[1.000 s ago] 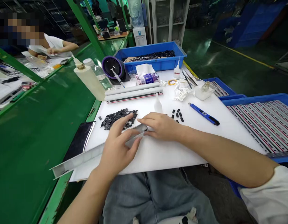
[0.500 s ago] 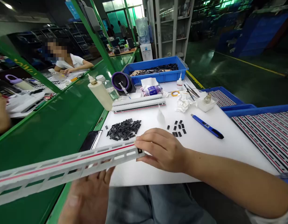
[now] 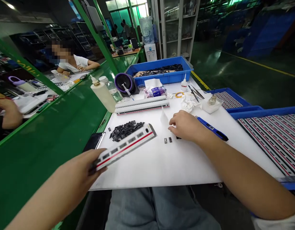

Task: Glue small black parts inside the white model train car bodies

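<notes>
My left hand [image 3: 86,164] grips the near end of a white model train car shell [image 3: 127,146] with a red stripe and a row of window openings. Its far end points up and right over the table, beside a heap of small black rectangular pieces [image 3: 122,131]. My right hand [image 3: 187,126] hovers low over the table with thumb and fingers apart. A translucent white pointed object [image 3: 164,119] stands just left of its fingertips. Two loose black pieces [image 3: 168,140] lie below that hand; others are partly hidden under it.
Behind are two finished-looking train shells [image 3: 142,107], a tissue pack [image 3: 155,88], a cream bottle [image 3: 103,95] and a blue bin [image 3: 161,76]. A blue utility knife [image 3: 215,130] lies right, near a tray of striped shells [image 3: 274,137]. A co-worker [image 3: 74,64] sits across the green partition.
My right hand has let go of the shell and moved up and right to the black pieces. My left hand now grips the shell's near end, with the shell swung round toward the table.
</notes>
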A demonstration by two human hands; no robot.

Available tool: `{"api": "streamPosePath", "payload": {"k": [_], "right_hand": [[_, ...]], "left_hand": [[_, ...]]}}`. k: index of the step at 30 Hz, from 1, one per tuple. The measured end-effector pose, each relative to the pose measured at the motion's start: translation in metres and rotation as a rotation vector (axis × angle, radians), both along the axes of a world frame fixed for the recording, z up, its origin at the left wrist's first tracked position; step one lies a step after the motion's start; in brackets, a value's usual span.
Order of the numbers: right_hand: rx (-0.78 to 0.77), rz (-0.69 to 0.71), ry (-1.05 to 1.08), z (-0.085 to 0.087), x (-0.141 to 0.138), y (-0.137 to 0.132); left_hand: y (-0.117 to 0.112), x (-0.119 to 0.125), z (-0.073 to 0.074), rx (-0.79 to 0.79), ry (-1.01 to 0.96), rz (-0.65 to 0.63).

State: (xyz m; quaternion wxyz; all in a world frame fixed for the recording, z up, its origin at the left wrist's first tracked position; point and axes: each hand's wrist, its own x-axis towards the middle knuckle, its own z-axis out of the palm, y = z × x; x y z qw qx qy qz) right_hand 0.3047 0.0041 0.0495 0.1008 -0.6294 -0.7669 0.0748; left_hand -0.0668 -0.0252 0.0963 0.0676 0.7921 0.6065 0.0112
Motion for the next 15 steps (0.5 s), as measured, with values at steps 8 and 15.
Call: {"api": "streamPosePath", "payload": {"k": [8, 15], "right_hand": [[-0.133, -0.097, -0.139, -0.006, -0.013, -0.002], [-0.142, -0.131, -0.178, -0.010, -0.012, -0.002]], "left_hand": [[-0.010, 0.030, -0.038, -0.050, 0.142, -0.214], [-0.027, 0.091, -0.057, 0.252, -0.024, -0.493]]}}
